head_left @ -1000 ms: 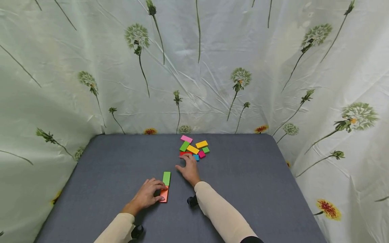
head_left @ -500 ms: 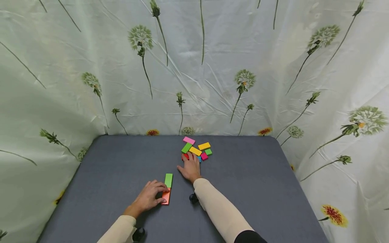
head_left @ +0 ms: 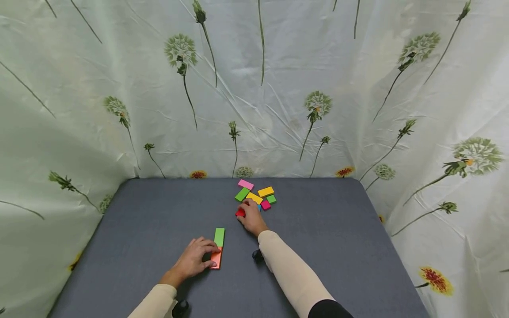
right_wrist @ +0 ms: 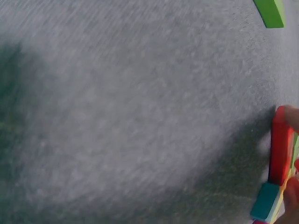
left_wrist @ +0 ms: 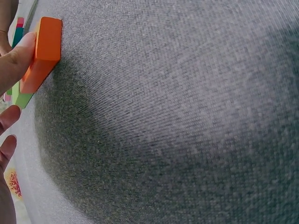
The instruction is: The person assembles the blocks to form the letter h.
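My left hand rests at an orange block lying flat on the grey table. In the left wrist view the thumb touches the block's upper face, while the other fingers are spread apart beside it. A light green block lies end to end with the orange one. At the front of a cluster of coloured blocks, my right hand pinches a red block between thumb and fingers. In the right wrist view the red block is close to a blue block; part of it is covered by fingertips.
Behind the right hand lie a pink block, a green block, two yellow blocks, a small green block and a magenta block. A flowered curtain hangs along the table's back and sides.
My right hand has closed on the red block and drawn it slightly toward me, away from the cluster. The left hand stays at the orange block.
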Demonstrator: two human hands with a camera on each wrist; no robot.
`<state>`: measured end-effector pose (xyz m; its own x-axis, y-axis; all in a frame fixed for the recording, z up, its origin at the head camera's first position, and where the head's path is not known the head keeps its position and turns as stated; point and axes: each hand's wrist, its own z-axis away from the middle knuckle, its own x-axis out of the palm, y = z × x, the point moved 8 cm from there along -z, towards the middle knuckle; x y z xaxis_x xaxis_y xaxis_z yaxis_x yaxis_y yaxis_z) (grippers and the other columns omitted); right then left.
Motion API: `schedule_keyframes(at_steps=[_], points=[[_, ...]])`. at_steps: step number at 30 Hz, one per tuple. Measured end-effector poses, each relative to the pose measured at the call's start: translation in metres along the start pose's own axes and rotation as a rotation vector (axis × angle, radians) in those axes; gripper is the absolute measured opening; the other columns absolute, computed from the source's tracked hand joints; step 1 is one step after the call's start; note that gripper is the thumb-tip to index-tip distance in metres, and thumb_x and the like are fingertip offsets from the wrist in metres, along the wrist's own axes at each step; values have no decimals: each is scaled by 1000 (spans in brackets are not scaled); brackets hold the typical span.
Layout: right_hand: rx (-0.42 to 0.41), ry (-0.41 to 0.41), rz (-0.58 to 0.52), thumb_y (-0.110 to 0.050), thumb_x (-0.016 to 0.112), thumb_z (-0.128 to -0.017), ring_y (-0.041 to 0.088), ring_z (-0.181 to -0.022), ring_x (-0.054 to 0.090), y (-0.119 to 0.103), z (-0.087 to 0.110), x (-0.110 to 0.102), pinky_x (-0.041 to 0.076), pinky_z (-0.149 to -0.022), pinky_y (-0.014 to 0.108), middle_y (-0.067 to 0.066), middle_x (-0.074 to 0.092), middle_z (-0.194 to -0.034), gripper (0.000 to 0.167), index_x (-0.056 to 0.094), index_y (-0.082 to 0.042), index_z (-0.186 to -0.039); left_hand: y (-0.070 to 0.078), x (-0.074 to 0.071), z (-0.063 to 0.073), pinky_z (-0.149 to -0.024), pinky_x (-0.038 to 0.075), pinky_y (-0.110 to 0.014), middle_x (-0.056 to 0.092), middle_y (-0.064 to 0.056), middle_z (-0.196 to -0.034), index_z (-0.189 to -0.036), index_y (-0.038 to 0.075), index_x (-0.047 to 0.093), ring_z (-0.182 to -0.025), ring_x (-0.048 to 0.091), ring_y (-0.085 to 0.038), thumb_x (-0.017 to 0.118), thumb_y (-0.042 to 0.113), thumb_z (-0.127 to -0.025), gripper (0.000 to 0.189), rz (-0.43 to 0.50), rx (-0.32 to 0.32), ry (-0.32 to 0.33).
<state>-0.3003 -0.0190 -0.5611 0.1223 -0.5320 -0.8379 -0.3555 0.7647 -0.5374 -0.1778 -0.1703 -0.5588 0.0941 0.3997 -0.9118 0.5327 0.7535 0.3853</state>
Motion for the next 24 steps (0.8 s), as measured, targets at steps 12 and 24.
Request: schedule_keyframes(at_steps=[12, 24], points=[[13, -73, 160, -34, 67, -90, 28, -124, 44, 4, 4, 1, 33, -104, 43, 12, 51, -132, 42, 64, -16, -127, -1, -2, 2, -80, 40, -39, 65, 5, -101, -100, 14, 74, -95, 55, -16, 84, 25, -71, 32, -7, -3, -4], [-70, -60, 200, -32, 70, -86, 27, -118, 47, 10, 6, -5, 32, -104, 44, 11, 57, -123, 41, 66, -16, -124, 2, -3, 2, -80, 41, -40, 65, 7, -101, -98, 16, 74, -95, 55, -15, 83, 27, -71, 30, -10, 34, 26]])
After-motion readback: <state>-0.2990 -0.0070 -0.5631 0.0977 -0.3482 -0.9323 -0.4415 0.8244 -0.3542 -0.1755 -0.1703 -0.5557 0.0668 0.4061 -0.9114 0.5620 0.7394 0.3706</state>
